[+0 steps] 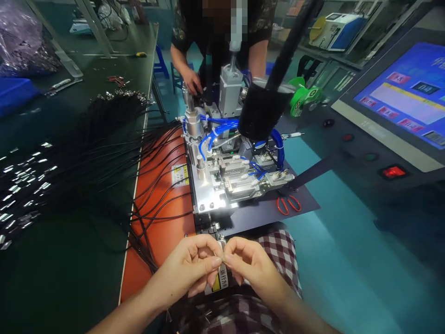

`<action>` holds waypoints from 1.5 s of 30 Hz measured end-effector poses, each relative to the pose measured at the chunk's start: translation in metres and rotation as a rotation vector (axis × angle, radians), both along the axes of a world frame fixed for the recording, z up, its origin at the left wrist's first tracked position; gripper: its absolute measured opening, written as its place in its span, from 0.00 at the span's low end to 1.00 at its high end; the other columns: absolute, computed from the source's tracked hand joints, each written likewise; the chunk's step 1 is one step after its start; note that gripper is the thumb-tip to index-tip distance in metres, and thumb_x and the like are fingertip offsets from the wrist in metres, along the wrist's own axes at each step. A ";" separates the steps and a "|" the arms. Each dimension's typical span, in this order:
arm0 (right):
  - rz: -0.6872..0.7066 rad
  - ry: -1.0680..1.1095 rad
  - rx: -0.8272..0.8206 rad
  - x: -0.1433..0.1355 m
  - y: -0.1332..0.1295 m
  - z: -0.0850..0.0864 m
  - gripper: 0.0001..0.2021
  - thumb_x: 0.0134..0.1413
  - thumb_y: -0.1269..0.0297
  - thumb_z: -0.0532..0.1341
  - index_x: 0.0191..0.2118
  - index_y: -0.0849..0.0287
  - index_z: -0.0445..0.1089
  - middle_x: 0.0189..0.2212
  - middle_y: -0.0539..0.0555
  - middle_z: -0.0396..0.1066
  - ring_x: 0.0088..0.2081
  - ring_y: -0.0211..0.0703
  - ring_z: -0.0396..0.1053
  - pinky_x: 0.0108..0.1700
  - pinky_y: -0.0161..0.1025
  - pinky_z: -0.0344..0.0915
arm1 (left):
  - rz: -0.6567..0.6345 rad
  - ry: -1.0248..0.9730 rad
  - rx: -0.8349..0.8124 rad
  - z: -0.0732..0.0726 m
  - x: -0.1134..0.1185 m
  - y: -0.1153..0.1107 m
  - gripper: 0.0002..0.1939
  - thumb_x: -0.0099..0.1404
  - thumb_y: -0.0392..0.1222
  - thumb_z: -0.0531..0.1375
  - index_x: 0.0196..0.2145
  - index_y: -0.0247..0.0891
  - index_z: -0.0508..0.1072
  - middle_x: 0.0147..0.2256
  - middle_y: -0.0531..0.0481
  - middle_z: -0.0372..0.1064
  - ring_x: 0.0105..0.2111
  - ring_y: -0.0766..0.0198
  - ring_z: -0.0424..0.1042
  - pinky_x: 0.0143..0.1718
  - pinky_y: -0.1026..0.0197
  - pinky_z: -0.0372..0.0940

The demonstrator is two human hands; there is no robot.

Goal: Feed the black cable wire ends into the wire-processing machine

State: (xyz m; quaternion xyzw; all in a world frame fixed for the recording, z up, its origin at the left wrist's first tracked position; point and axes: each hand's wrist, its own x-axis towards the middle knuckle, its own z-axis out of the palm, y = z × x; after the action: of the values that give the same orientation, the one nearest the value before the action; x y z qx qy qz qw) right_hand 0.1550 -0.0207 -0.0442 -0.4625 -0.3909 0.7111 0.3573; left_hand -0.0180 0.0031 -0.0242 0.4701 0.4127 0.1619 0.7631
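My left hand [198, 264] and my right hand [248, 260] meet above my lap, thumbs and fingertips pinched together. Whatever lies between the fingertips is too small and too covered to name. Just beyond them stands a metal machine [208, 195] with clamps and blue air tubes [225, 125]. Several black cables [163, 199] run from its left side across an orange-red board [149, 250] to the dark table. Below my fingers a yellow and white label [222, 278] shows in part.
A large bundle of black cables [76, 153] lies on the dark green table [79, 269]. Red-handled scissors [288, 204] rest on the machine's grey plate. A touch screen [410, 97] stands at right, and a black lamp [264, 106] hangs over the machine. Across from me, a person's hand [192, 80] touches the machine.
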 end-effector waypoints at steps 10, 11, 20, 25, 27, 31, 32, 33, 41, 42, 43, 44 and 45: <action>-0.013 -0.126 0.026 0.006 0.051 -0.026 0.09 0.48 0.62 0.61 0.25 0.61 0.64 0.14 0.43 0.58 0.17 0.32 0.53 0.21 0.32 0.49 | 0.052 0.542 1.036 -0.020 -0.011 0.014 0.10 0.67 0.33 0.50 0.39 0.37 0.70 0.34 0.48 0.65 0.34 0.64 0.68 0.35 0.63 0.63; -0.010 -0.121 0.024 0.006 0.053 -0.028 0.09 0.48 0.62 0.61 0.25 0.61 0.64 0.14 0.43 0.58 0.17 0.32 0.53 0.21 0.33 0.49 | 0.022 0.545 1.078 -0.023 -0.013 0.015 0.11 0.67 0.33 0.49 0.41 0.36 0.70 0.34 0.48 0.66 0.33 0.64 0.68 0.34 0.64 0.64; 0.011 -0.163 0.047 0.005 0.053 -0.026 0.10 0.49 0.59 0.60 0.25 0.60 0.64 0.17 0.44 0.57 0.18 0.32 0.53 0.22 0.33 0.49 | -0.137 0.649 1.336 -0.026 -0.016 0.020 0.18 0.67 0.31 0.45 0.48 0.35 0.71 0.30 0.47 0.68 0.28 0.63 0.68 0.27 0.63 0.66; 0.030 -0.187 0.073 0.006 0.053 -0.030 0.10 0.51 0.59 0.59 0.26 0.60 0.64 0.17 0.44 0.58 0.18 0.32 0.54 0.22 0.33 0.50 | -0.160 0.671 1.372 -0.025 -0.015 0.020 0.18 0.67 0.31 0.46 0.46 0.34 0.72 0.31 0.46 0.69 0.28 0.62 0.69 0.27 0.62 0.66; 0.033 -0.187 0.085 0.008 0.052 -0.033 0.10 0.52 0.60 0.59 0.27 0.60 0.64 0.18 0.44 0.58 0.18 0.32 0.54 0.22 0.33 0.50 | -0.169 0.679 1.374 -0.026 -0.015 0.020 0.17 0.66 0.31 0.47 0.47 0.34 0.71 0.30 0.47 0.69 0.28 0.62 0.69 0.27 0.62 0.66; 0.040 -0.190 0.094 0.009 0.052 -0.035 0.09 0.53 0.60 0.59 0.28 0.60 0.64 0.19 0.44 0.58 0.19 0.32 0.55 0.22 0.33 0.50 | -0.173 0.699 1.386 -0.028 -0.014 0.019 0.16 0.66 0.31 0.48 0.48 0.34 0.71 0.31 0.47 0.69 0.28 0.61 0.69 0.27 0.60 0.66; 0.042 -0.190 0.096 0.009 0.052 -0.035 0.09 0.53 0.60 0.59 0.28 0.60 0.64 0.19 0.44 0.58 0.19 0.32 0.55 0.22 0.33 0.50 | -0.174 0.698 1.388 -0.028 -0.015 0.019 0.17 0.66 0.31 0.48 0.48 0.35 0.70 0.31 0.47 0.69 0.28 0.60 0.69 0.27 0.60 0.66; 0.044 -0.192 0.098 0.009 0.051 -0.034 0.09 0.53 0.60 0.59 0.28 0.60 0.64 0.19 0.44 0.58 0.19 0.32 0.55 0.22 0.33 0.50 | -0.175 0.696 1.391 -0.028 -0.015 0.019 0.16 0.66 0.31 0.48 0.48 0.34 0.70 0.31 0.47 0.69 0.28 0.60 0.69 0.27 0.60 0.66; 0.033 -0.219 0.118 0.007 0.050 -0.033 0.10 0.54 0.59 0.58 0.28 0.60 0.63 0.18 0.44 0.58 0.18 0.33 0.55 0.22 0.33 0.52 | -0.174 0.742 1.411 -0.027 -0.014 0.019 0.18 0.67 0.30 0.45 0.47 0.35 0.71 0.31 0.46 0.70 0.28 0.61 0.69 0.27 0.61 0.65; 0.034 -0.223 0.120 0.007 0.050 -0.033 0.10 0.54 0.59 0.58 0.27 0.60 0.63 0.17 0.44 0.58 0.18 0.33 0.55 0.22 0.33 0.52 | -0.174 0.745 1.416 -0.027 -0.014 0.019 0.18 0.67 0.30 0.45 0.46 0.35 0.71 0.31 0.46 0.70 0.28 0.61 0.69 0.27 0.61 0.65; 0.035 -0.227 0.122 0.006 0.050 -0.033 0.10 0.54 0.59 0.58 0.27 0.60 0.63 0.17 0.44 0.57 0.18 0.33 0.55 0.22 0.33 0.52 | -0.174 0.748 1.420 -0.027 -0.014 0.019 0.18 0.67 0.30 0.45 0.46 0.35 0.71 0.31 0.47 0.70 0.28 0.61 0.69 0.27 0.61 0.65; 0.037 -0.230 0.124 0.006 0.049 -0.034 0.10 0.54 0.59 0.58 0.27 0.60 0.63 0.17 0.44 0.57 0.18 0.33 0.55 0.22 0.33 0.52 | -0.173 0.751 1.425 -0.026 -0.014 0.019 0.18 0.67 0.30 0.45 0.46 0.36 0.71 0.31 0.47 0.70 0.28 0.62 0.69 0.27 0.62 0.65; 0.038 -0.233 0.126 0.006 0.049 -0.034 0.10 0.54 0.59 0.58 0.27 0.60 0.63 0.17 0.44 0.57 0.18 0.33 0.55 0.22 0.33 0.52 | -0.172 0.754 1.431 -0.026 -0.014 0.019 0.18 0.66 0.30 0.45 0.46 0.36 0.71 0.31 0.47 0.70 0.28 0.62 0.69 0.27 0.62 0.64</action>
State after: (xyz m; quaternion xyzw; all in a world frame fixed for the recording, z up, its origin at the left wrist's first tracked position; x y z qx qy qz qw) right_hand 0.1610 0.0284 -0.0778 -0.5111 -0.4823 0.6333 0.3243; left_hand -0.0316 0.0222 -0.0507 0.8970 0.4013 0.1580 0.0973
